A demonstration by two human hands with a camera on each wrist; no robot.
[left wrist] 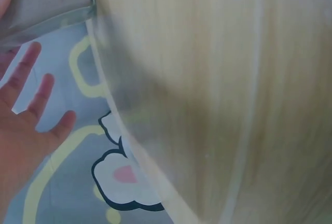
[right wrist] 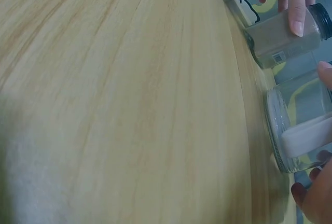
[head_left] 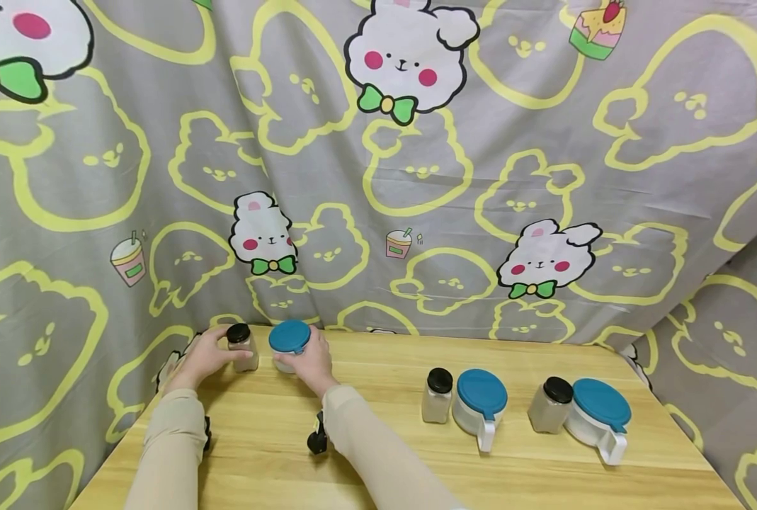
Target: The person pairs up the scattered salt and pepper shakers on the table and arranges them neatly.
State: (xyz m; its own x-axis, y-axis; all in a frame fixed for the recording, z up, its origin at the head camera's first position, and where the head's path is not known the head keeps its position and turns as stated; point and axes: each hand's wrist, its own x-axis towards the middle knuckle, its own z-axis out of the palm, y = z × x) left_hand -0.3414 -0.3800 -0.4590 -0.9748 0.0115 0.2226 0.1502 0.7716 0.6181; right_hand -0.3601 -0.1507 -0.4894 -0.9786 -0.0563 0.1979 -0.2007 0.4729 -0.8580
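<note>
At the back left of the table, my left hand point(head_left: 205, 360) pinches a small clear jar with a black lid point(head_left: 246, 360) between thumb and fingers. The left wrist view shows the jar's body point(left wrist: 44, 3) at upper left, with several fingers point(left wrist: 39, 99) spread away from it. Just to its right, my right hand point(head_left: 313, 363) grips a round glass jar with a blue lid point(head_left: 289, 336). In the right wrist view this glass jar point(right wrist: 301, 99) stands on the wood, its pale handle point(right wrist: 309, 137) towards me, the right hand partly cut off by the frame edge.
On the right of the wooden table point(head_left: 270, 453) stand two more pairs: a black-lidded jar point(head_left: 437, 404) beside a blue-lidded jar point(head_left: 482, 393), and another black-lidded jar point(head_left: 549, 411) against a blue-lidded one point(head_left: 601, 405). A patterned grey curtain point(head_left: 327, 177) hangs behind.
</note>
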